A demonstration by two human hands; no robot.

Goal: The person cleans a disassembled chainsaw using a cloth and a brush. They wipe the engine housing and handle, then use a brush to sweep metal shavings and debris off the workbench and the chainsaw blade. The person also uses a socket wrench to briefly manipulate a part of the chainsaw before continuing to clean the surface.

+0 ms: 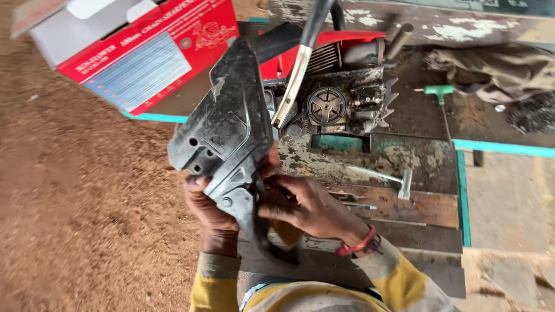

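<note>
dark grey, grease-stained metal and plastic chainsaw side cover, flat and roughly wedge-shaped, with moulded ribs, several small round holes near its lower left corner and a bolt head on its narrow lower end. held up off the bench, tilted, broad end up and to the right, narrow end down. gripped from below and behind at its lower part, touched at its lower right edge. just left of the opened saw body.

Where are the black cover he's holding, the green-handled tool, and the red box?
black cover (228, 118), head view, middle of its flat face
green-handled tool (439, 90), head view, the T-handle
red box (144, 58), head view, its printed side
</note>
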